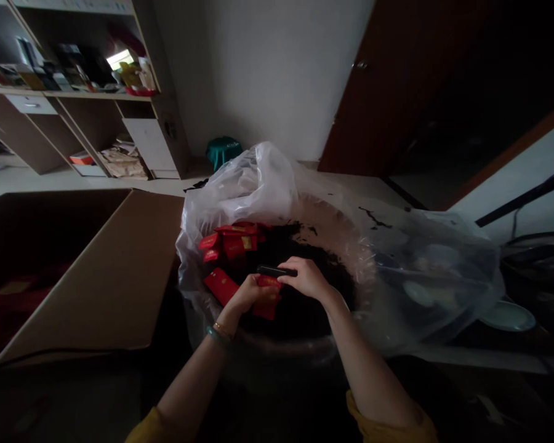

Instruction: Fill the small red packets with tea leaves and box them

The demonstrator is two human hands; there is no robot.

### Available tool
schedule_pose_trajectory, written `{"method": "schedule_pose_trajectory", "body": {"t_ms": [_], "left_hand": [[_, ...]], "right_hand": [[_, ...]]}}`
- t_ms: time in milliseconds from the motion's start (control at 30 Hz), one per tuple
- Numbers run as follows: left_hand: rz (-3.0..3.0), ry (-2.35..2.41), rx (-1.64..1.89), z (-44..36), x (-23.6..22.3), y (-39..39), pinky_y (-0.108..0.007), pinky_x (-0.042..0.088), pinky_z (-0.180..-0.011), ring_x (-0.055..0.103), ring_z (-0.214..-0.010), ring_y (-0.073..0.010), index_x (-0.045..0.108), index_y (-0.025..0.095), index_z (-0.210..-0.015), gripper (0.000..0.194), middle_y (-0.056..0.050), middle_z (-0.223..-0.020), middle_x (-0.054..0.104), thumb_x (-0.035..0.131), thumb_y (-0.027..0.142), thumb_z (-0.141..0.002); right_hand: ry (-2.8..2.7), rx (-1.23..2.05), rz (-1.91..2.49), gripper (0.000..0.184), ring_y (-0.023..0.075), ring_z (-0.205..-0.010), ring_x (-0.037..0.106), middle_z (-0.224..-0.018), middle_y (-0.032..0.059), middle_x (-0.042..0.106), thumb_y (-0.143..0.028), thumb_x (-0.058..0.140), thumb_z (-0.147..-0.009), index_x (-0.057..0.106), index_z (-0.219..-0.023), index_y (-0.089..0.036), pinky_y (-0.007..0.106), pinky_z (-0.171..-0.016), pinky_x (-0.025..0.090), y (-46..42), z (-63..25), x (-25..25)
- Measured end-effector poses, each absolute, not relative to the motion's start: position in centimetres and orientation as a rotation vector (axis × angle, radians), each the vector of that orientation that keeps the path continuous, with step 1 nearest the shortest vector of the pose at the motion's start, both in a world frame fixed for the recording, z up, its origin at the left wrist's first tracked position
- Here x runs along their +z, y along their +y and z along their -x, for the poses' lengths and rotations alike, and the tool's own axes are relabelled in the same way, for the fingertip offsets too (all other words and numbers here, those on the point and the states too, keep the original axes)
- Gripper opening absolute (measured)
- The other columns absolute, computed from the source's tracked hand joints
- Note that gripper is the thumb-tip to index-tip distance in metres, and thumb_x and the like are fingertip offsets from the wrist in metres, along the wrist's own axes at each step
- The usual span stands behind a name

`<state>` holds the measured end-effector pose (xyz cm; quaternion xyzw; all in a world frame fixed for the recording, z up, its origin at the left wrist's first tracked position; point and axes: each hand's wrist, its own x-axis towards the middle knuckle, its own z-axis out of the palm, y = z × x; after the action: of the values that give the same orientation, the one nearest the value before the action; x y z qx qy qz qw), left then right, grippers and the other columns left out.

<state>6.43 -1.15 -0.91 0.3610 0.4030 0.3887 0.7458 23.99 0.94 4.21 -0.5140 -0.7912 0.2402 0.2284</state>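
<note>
My left hand (245, 294) is closed on a small red packet (264, 307) with gold print. My right hand (307, 278) pinches a slim black object (273, 271), its kind not plain, across the packet's upper edge; its fingertips are at the packet's right corner. Below both hands lies a heap of dark, loose, leaf-like material (300, 243) inside a large round container lined with a see-through plastic bag (268, 178). More red packets (233, 246) are piled on the heap's left side, and another red packet (221, 287) lies close to my left wrist.
An open cardboard box (106, 271) stands at the left, with red packets (16, 288) in its shadowed inside. More see-through plastic (425, 277) spreads at the right, near a pale dish (508, 316). Behind are a shelf unit (150, 144), a green bin (222, 151) and a brown door (351, 117).
</note>
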Motion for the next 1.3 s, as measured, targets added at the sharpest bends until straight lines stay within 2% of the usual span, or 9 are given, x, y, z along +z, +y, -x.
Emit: {"method": "schedule_pose_trajectory", "body": {"t_ms": [300,400,533,667,800,900,1100,1200,1300], "left_hand": [[-0.967,1.046,1.070,-6.4,-1.0,-0.6,-0.023,0.046,-0.058,0.061,-0.058,-0.0134,0.072,0.012,-0.071,0.041,-0.001,-0.066,0.071,0.085,0.042,-0.048],[-0.976,1.064,1.095,-6.4,-1.2,-0.5,-0.023,0.045,-0.056,0.060,-0.057,-0.0137,0.071,0.012,-0.072,0.040,-0.001,-0.066,0.070,0.084,0.042,-0.049],[-0.931,1.049,1.215,-6.4,-1.1,-0.3,-0.024,0.048,-0.061,0.062,-0.063,-0.0139,0.072,0.015,-0.084,0.041,-0.001,-0.074,0.071,0.083,0.037,-0.051],[-0.825,1.117,1.286,-6.4,-1.2,-0.1,-0.023,0.047,-0.060,0.061,-0.063,-0.0132,0.073,0.015,-0.080,0.034,-0.002,-0.071,0.071,0.079,0.040,-0.057],[-0.803,1.135,1.301,-6.5,-1.3,-0.2,-0.023,0.045,-0.057,0.060,-0.060,-0.0129,0.074,0.014,-0.077,0.035,-0.003,-0.069,0.070,0.077,0.044,-0.060],[-0.815,1.126,1.296,-6.5,-1.2,-0.4,-0.021,0.041,-0.051,0.056,-0.054,-0.0114,0.073,0.014,-0.074,0.036,0.000,-0.063,0.068,0.076,0.047,-0.060],[-0.811,1.039,1.257,-6.6,-1.3,-0.5,-0.021,0.040,-0.050,0.054,-0.051,-0.0106,0.070,0.013,-0.072,0.042,0.000,-0.060,0.065,0.074,0.053,-0.062],[-0.791,1.059,1.332,-6.3,-1.5,-0.3,-0.024,0.046,-0.057,0.060,-0.062,-0.0145,0.072,0.013,-0.092,0.051,-0.007,-0.079,0.071,0.060,0.059,-0.073],[-0.775,1.191,1.638,-6.0,-1.8,-0.1,-0.025,0.048,-0.061,0.062,-0.075,-0.0157,0.064,0.016,-0.113,0.051,-0.011,-0.104,0.068,0.048,0.055,-0.083]], "right_hand": [[-2.160,0.731,1.380,0.023,0.0190,-0.087,0.067,-0.095,0.0043,0.071,-0.022,0.071,-0.075,0.073,-0.098,-0.023,0.029,-0.080,0.050,0.9,-24.1,3.6],[-2.118,0.757,1.357,0.032,0.0192,-0.090,0.066,-0.099,0.0050,0.070,-0.026,0.074,-0.072,0.071,-0.103,-0.021,0.030,-0.082,0.050,1.1,-24.4,3.6],[-1.949,0.666,1.492,0.039,0.0216,-0.098,0.065,-0.107,0.0087,0.068,-0.028,0.074,-0.072,0.068,-0.109,-0.018,0.032,-0.087,0.049,1.9,-25.7,2.7],[-1.948,0.524,1.686,0.042,0.0244,-0.097,0.065,-0.106,0.0108,0.068,-0.025,0.075,-0.069,0.068,-0.110,-0.018,0.035,-0.087,0.049,2.4,-26.6,1.2],[-1.918,0.395,1.622,0.030,0.0249,-0.094,0.064,-0.099,0.0114,0.070,-0.028,0.070,-0.076,0.070,-0.104,-0.017,0.037,-0.086,0.048,1.9,-25.3,0.8],[-1.862,0.510,1.409,0.021,0.0203,-0.082,0.066,-0.088,0.0073,0.071,-0.032,0.064,-0.081,0.072,-0.096,-0.019,0.032,-0.079,0.050,1.3,-23.1,1.0],[-1.705,0.729,1.319,0.013,0.0182,-0.064,0.066,-0.067,0.0020,0.070,-0.029,0.065,-0.075,0.069,-0.067,-0.020,0.028,-0.063,0.051,0.8,-20.9,1.2],[-1.528,0.886,1.349,0.017,0.0163,-0.048,0.061,-0.052,-0.0008,0.063,-0.035,0.063,-0.074,0.067,-0.068,-0.019,0.026,-0.050,0.049,1.3,-21.7,1.6],[-1.212,1.053,1.280,0.025,0.0145,-0.041,0.059,-0.047,-0.0038,0.059,-0.043,0.063,-0.072,0.063,-0.075,-0.019,0.024,-0.041,0.048,2.8,-21.7,2.6]]}}
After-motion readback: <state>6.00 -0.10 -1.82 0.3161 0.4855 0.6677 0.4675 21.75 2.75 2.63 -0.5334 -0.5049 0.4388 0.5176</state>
